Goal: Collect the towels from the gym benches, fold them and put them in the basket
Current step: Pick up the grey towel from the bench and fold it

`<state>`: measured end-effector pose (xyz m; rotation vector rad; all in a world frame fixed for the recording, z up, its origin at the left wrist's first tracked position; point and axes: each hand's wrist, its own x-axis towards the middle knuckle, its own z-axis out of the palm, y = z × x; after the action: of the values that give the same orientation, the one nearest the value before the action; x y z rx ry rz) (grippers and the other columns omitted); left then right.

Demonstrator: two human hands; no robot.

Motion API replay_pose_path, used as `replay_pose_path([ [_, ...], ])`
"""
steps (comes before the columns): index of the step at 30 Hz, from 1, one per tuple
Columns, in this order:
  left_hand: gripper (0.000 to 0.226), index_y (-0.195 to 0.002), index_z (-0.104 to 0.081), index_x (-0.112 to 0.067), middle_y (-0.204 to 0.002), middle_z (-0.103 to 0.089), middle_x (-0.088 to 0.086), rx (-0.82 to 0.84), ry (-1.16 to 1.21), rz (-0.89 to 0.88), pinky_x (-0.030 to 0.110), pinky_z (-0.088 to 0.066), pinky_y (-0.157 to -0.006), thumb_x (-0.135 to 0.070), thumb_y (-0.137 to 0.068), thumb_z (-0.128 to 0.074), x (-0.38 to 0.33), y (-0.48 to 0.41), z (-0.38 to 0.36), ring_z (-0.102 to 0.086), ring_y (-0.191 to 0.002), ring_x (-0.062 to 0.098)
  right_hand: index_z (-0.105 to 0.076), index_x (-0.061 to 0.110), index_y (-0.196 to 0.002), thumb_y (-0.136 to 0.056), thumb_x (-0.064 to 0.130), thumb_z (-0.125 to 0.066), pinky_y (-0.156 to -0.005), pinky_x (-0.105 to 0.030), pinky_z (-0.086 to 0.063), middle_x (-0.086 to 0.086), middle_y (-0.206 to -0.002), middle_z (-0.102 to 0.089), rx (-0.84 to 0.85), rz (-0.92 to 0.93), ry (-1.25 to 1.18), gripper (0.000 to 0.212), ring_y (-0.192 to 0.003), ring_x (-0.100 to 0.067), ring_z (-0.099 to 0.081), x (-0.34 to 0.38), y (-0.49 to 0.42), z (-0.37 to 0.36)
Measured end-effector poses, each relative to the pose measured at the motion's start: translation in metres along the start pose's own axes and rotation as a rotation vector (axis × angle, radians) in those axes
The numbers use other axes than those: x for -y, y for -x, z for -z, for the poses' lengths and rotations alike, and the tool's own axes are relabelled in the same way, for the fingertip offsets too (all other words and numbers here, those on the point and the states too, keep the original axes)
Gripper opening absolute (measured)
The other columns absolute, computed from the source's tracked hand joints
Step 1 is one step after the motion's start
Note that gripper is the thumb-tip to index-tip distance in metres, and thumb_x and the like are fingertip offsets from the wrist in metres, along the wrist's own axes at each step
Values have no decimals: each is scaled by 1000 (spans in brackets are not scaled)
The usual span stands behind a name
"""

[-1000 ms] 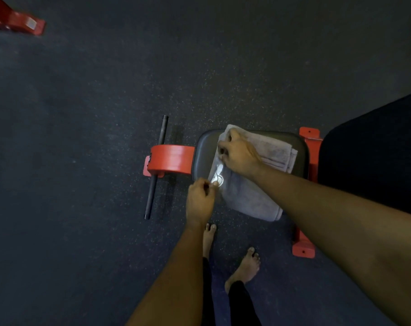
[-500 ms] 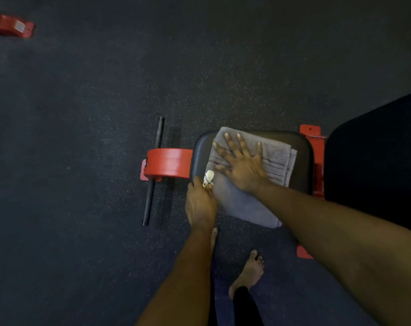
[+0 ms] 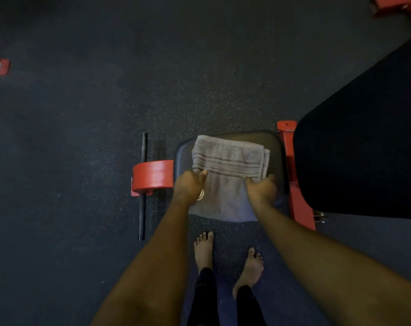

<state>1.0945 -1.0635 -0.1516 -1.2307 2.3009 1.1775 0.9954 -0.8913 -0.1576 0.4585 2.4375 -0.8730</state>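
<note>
A grey towel (image 3: 228, 161), folded into a rectangle with a striped band, lies on the small black seat pad (image 3: 274, 147) of a gym bench. Its near end hangs over the pad's front edge. My left hand (image 3: 188, 187) grips the towel's left edge just below the striped band, beside a white tag. My right hand (image 3: 261, 188) grips the right edge at the same height. No basket is in view.
The bench has a red frame (image 3: 291, 165) and a long black back pad (image 3: 364, 149) running to the right. A red plate (image 3: 151, 176) on a black bar (image 3: 143, 184) lies left of the seat. My bare feet (image 3: 228, 255) stand on dark rubber floor.
My right hand lifted off the top of the towel, where it lay flat, and took hold of the right edge. My left hand shifted up onto the left edge. The view moved closer.
</note>
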Motion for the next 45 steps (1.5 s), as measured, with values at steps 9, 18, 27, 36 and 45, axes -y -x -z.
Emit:
replay_pose_path([
  [9,24,-94,-53,-15,-81,-56,-7,-178,86,-328,12,-34,-55,-39,-97,-54,-113,76,127,-52,-71,7,-67,13,-115,-87,21,-64,-81,-29,-45,-7,-112,-70,204,177,-184,29,-95,-25,-61,107,69,121],
  [18,33,-87,-44,-12,-83,-60,8,-371,96,-725,31,-38,-64,-43,-96,-54,-297,155,247,-59,-80,31,-59,11,-126,-85,24,-62,-97,-36,-50,-13,-125,-66,-81,498,-377,43,-114,-32,-61,221,149,314],
  [27,30,-89,-44,-14,-82,-55,3,-238,110,-994,31,-41,-68,-41,-97,-51,-476,236,203,-55,-77,25,-60,10,-125,-84,16,-64,-89,-26,-45,-12,-123,-67,-397,528,-553,41,-113,-29,-62,187,150,497],
  [36,34,-89,-45,-13,-80,-60,7,-27,77,-1195,38,-47,-67,-46,-96,-50,-623,341,-21,-61,-80,36,-52,3,-129,-89,16,-62,-81,-28,-40,-20,-129,-62,-677,395,-512,44,-115,-37,-58,-8,102,694],
  [45,40,-94,-46,-8,-96,-65,26,250,-45,-1360,41,-41,-67,-48,-97,-47,-746,516,-310,-60,-91,45,-54,4,-114,-87,13,-61,-68,-20,-36,-13,-108,-66,-891,169,-575,29,-89,-21,-57,-281,93,896],
])
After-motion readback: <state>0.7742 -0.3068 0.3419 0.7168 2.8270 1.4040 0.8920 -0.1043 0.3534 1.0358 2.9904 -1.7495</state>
